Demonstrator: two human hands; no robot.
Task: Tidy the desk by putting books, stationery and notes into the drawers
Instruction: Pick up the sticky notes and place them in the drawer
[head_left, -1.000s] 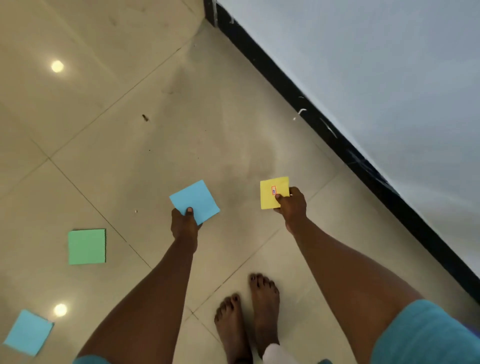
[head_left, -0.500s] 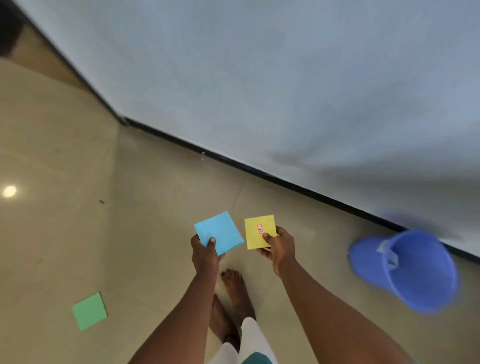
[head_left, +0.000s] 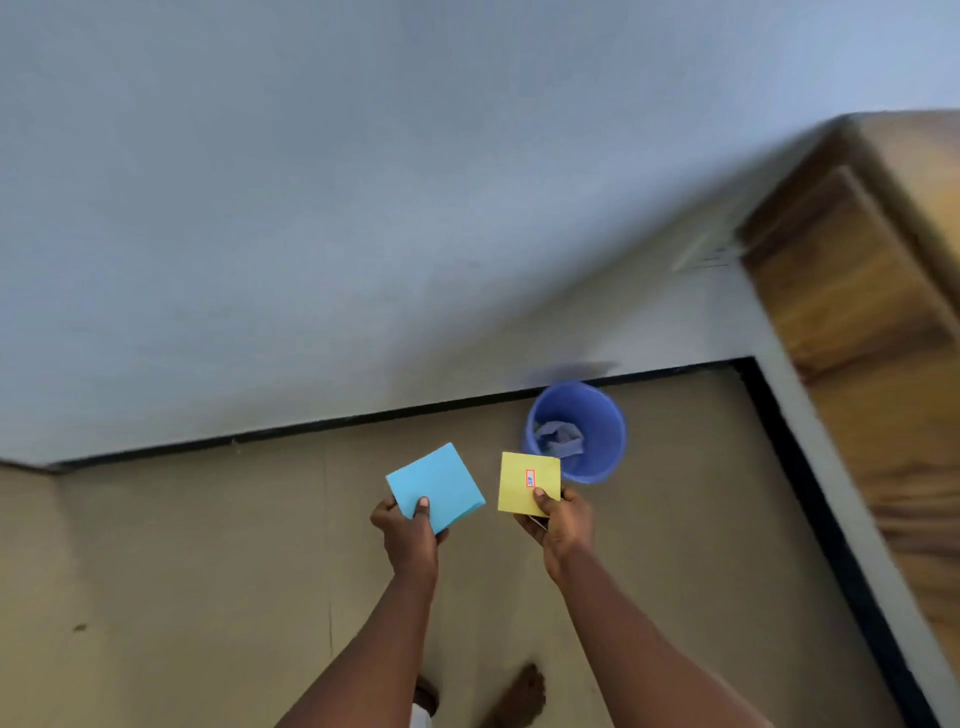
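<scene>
My left hand (head_left: 408, 535) pinches a square blue note pad (head_left: 435, 486) by its near corner, thumb on top. My right hand (head_left: 563, 525) pinches a square yellow note pad (head_left: 527, 480) with a small red-edged sticker on its face. Both pads are held out in front of me above the tiled floor, side by side and a little apart. No desk or drawer shows in this view.
A blue plastic bin (head_left: 582, 428) with crumpled paper inside stands on the floor by the grey wall, just beyond the yellow pad. A wooden door (head_left: 872, 332) fills the right side. My bare feet (head_left: 524, 693) show at the bottom.
The view has swung right: the green and blue notes on the floor have left the frame, the blue bin now sits near the centre, and the wooden door has come in. Both hands keep their pads.
</scene>
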